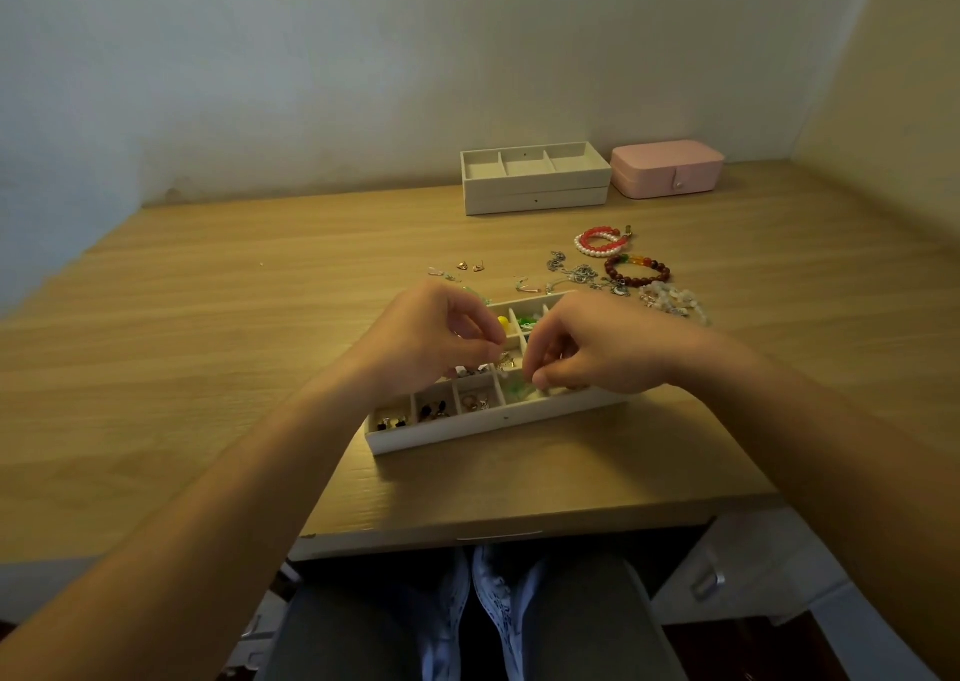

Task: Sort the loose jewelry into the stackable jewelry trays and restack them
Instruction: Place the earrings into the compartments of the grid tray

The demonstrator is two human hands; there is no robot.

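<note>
Curling tight over tray, left hand, right hand fingers; hold unclear.

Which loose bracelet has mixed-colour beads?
The brown bead bracelet, lying between the red-and-pearl bracelets and the pale bracelet; only it carries green, yellow and orange beads.

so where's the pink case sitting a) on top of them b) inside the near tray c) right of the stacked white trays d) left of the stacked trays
c, the pink case sits on the desk just right of the stacked white trays
</note>
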